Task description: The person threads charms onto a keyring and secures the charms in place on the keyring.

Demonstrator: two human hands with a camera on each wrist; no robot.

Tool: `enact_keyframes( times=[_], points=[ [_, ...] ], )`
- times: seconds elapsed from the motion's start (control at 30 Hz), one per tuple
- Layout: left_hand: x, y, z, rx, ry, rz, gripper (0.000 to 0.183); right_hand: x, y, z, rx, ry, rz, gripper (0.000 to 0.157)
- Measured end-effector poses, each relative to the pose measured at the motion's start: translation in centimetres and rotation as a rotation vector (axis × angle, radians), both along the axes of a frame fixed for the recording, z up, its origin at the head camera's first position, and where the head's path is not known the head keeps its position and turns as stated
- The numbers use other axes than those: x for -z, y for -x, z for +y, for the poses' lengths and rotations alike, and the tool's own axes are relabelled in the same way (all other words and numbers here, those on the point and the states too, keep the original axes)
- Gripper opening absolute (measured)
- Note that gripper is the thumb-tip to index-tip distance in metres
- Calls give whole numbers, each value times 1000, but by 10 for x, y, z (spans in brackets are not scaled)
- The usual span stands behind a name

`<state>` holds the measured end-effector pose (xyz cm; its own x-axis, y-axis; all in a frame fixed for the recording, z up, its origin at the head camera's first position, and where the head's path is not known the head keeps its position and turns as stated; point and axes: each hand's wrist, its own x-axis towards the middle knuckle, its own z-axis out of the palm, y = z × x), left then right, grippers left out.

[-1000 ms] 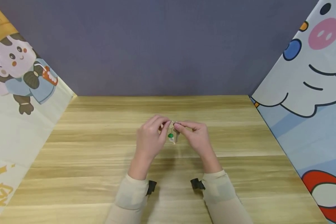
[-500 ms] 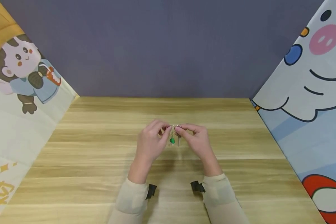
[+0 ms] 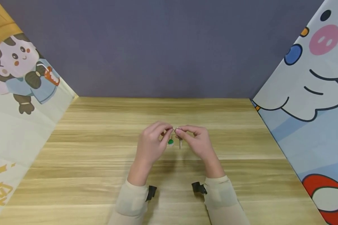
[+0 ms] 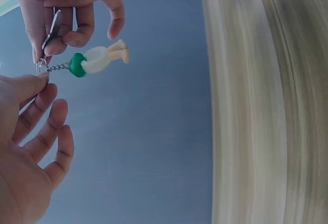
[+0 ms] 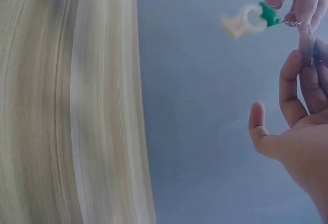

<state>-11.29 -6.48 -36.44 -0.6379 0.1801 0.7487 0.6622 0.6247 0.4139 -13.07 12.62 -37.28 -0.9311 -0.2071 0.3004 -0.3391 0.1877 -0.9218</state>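
Between finger and thumb my left hand [image 3: 151,142] pinches a metal key ring [image 4: 47,76]. Close on its right, my right hand [image 3: 198,140] pinches the head of a key [image 3: 180,144] at the ring; the key's shaft points down. From the ring a short chain [image 4: 58,66] carries a small figure charm [image 4: 96,60], green at the top with a white body and pale legs. That charm dangles just below the left fingertips. Whether the key is threaded on the ring, I cannot tell, as fingertips cover the joint.
Both hands are held above a wooden table [image 3: 169,193]. A grey-blue panel [image 3: 163,50] stands along its back edge. Cartoon-printed panels flank it, one on the left [image 3: 5,131] and one on the right [image 3: 312,137]. Black wrist mounts [image 3: 151,193] sit at both cuffs.
Both hands appear slightly lower in the head view, still meeting at the ring. The charm has swung a little to the left, and the key now hangs apart from it, nearly straight down.
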Motion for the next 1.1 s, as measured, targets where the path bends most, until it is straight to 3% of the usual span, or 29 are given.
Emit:
enact_keyframes(
  times=[0.27, 0.5, 1.1],
  points=[
    [3, -1, -3, -25, 39, 64, 4, -2, -3, 0, -35, -41, -17, 15],
    [0, -2, -5, -18, -3, 41, 5, -3, -2, 0, -87, -48, 42, 17],
    [2, -1, -5, 1, -76, -2, 3, -2, 0, 2, -104, -19, 50, 18]
  ],
)
